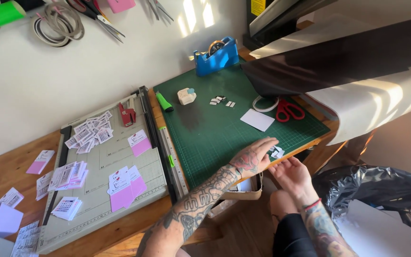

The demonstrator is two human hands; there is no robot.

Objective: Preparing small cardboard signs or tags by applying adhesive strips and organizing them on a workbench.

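A wooden bench (5, 166) stands against a pale wall and carries a green cutting mat (215, 128) and a grey paper trimmer (105, 190). The left hand (254, 156) lies flat, fingers spread, at the mat's near edge. The right hand (292, 175) is cupped open just below that edge, beneath small white paper scraps (277, 153). Red scissors (288, 110) and a blue tape dispenser (216, 56) sit farther back. A black bin bag (381, 190) gapes beside the bench.

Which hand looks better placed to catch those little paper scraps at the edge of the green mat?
The right hand, probably. It sits palm-up just below the mat's edge, under the small paper scraps. The left hand lies flat on the green cutting mat beside them, better suited to sweeping.
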